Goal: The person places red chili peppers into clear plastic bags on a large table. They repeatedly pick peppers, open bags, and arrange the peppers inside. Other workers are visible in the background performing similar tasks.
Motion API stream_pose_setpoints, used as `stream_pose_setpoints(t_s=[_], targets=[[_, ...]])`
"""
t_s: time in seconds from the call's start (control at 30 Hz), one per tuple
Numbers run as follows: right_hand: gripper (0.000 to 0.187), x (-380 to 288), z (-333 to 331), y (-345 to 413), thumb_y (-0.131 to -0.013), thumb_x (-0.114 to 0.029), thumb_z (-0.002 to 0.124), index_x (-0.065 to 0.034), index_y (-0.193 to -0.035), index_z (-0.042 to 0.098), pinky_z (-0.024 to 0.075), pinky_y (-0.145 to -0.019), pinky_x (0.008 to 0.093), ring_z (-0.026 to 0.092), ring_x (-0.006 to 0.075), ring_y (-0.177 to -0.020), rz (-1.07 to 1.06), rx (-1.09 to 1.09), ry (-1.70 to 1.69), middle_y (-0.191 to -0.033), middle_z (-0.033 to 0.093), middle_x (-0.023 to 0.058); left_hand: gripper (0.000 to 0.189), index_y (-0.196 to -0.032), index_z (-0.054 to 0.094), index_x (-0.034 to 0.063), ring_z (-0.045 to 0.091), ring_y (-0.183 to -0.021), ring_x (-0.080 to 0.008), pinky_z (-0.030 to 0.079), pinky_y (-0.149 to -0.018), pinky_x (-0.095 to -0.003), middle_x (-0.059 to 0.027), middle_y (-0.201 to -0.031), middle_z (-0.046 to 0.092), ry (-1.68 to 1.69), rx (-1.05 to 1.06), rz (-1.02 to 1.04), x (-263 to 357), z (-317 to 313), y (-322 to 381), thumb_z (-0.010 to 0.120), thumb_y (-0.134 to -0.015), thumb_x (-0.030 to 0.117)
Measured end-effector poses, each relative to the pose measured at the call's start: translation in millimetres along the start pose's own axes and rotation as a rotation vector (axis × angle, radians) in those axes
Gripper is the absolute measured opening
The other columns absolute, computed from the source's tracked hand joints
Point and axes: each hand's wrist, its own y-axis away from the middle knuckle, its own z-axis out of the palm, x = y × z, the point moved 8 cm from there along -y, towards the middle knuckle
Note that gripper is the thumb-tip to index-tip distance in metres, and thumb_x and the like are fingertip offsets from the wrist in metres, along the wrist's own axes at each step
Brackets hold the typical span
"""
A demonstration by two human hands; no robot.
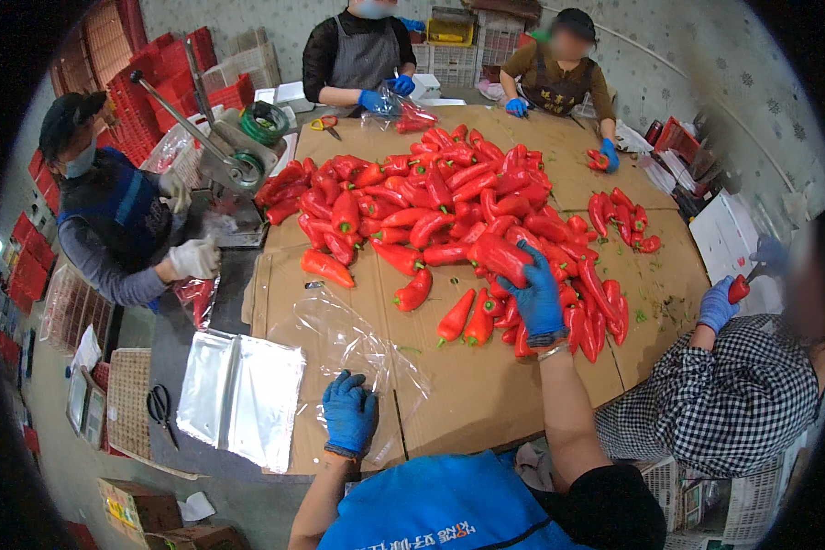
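A large red pepper (498, 257) is gripped in my right hand (540, 302), gloved in blue, at the near side of a heap of red peppers (447, 192). My left hand (349, 416), in a matching blue glove, lies over the left edge of a clear plastic bag (357, 347) spread on the cardboard. Its fingers are slightly curled, and whether they pinch the film cannot be made out. Left of that hand is a stack of clear plastic bags (240, 395). Several single peppers, one of them orange-red (327, 268), lie on the cardboard (467, 392) between my hands and the heap.
Black scissors (159, 412) lie at the table's left edge, yellow-handled scissors (324, 125) at the far side. A lever-arm bag sealer (230, 161) stands at left, by a person in white gloves (196, 258). Other people's gloved hands (718, 304) work around the table. Small peppers (622, 216) lie right.
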Motion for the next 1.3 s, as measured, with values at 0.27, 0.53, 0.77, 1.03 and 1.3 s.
stream_pose_setpoints(t_s=[0.27,0.53,0.77,1.03,1.3], targets=[[0.055,15,69,43,-0.094,-0.039,0.048,-0.0061,-0.138,0.043,0.0538,-0.073,0.0378,0.052,0.0399,-0.117,0.353,-0.173,-0.988,-0.137,0.051,0.0137,0.012,-0.084,0.063,0.0033,0.058,-0.106,-0.0402,0.045,-0.091,-0.0492,-0.0148,-0.102,0.066,0.036,0.075,0.039,8,-11,-2,0.069,-0.076,0.009],[0.076,58,105,78,-0.089,-0.06,0.052,-0.0086,-0.143,0.04,0.0549,-0.082,0.0432,0.056,0.0325,-0.115,0.67,-0.346,-0.895,-0.134,0.053,0.0112,0.013,-0.087,0.065,0.0002,0.062,-0.098,-0.035,0.049,-0.087,-0.0426,-0.0152,-0.098,0.066,0.082,0.057,0.046,0,-11,-3,0.069,-0.079,0.01],[0.061,137,124,161,-0.083,-0.028,0.075,-0.0071,-0.135,0.05,0.0547,-0.083,0.0305,0.058,0.019,-0.111,0.666,-0.672,0.342,-0.13,0.056,0.0057,0.021,-0.108,0.065,-0.0002,0.061,-0.099,-0.0164,0.048,-0.088,-0.03,-0.0078,-0.107,0.067,0.796,-0.127,-0.546,-57,-2,-12,0.065,-0.091,0.012],[0.053,126,162,166,-0.075,-0.016,0.077,-0.0058,-0.122,0.055,0.0479,-0.091,0.0407,0.06,0.0314,-0.107,0.12,-0.958,0.928,-0.118,0.059,0.0156,0.015,-0.095,0.065,0.0032,0.065,-0.092,-0.0296,0.051,-0.083,-0.0355,-0.015,-0.104,0.066,0.519,-0.276,-0.297,12,-29,-44,0.066,-0.085,0.014],[0.058,204,141,152,-0.079,-0.029,0.075,-0.007,-0.128,0.05,0.0489,-0.09,0.0393,0.059,0.0292,-0.108,0.296,-0.872,1.151,-0.123,0.057,0.0154,0.022,-0.103,0.067,0.0052,0.064,-0.093,-0.034,0.051,-0.083,-0.0394,-0.0171,-0.101,0.067,0.317,-0.192,-0.02,58,-50,-58,0.069,-0.083,0.014]])
